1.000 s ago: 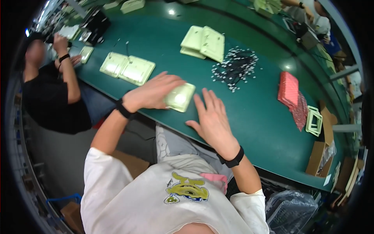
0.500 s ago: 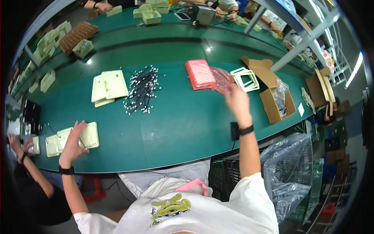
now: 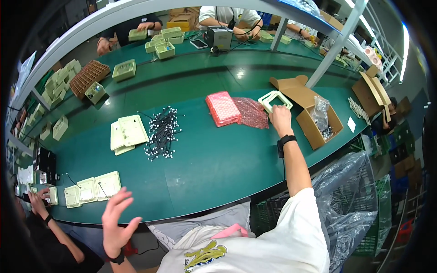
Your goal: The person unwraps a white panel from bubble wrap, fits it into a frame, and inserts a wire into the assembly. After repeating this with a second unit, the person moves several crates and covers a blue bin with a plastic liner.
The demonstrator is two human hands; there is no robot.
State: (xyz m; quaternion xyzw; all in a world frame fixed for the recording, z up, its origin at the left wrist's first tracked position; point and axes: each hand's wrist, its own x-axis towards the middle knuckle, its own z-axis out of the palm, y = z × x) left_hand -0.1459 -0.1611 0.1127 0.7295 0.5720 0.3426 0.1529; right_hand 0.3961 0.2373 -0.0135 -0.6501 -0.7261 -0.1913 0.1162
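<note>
My right hand [image 3: 281,119] is at the lower edge of a small stack of pale green square frames [image 3: 267,96], its fingers closed on the rim of one; the fingertips are partly hidden. Left of it lie a stack of pink bubble-wrap bags [image 3: 223,108] and a loose reddish bubble-wrap sheet [image 3: 252,113]. My left hand [image 3: 119,225] hangs over the table's front edge, fingers apart, holding nothing. Nearest to it is a row of pale green plastic panels [image 3: 108,184], with thin black wires on them.
A pile of black cables with white ends [image 3: 163,134] lies beside stacked pale covers [image 3: 132,131]. An open cardboard box [image 3: 314,132] stands at the right. At the left edge a co-worker's hands [image 3: 38,200] handle a panel. Other people work across the green conveyor [image 3: 182,68].
My right hand has moved from beside the reddish bubble wrap onto the pale frames. The left hand has drawn back from the panels toward me. The view has shifted.
</note>
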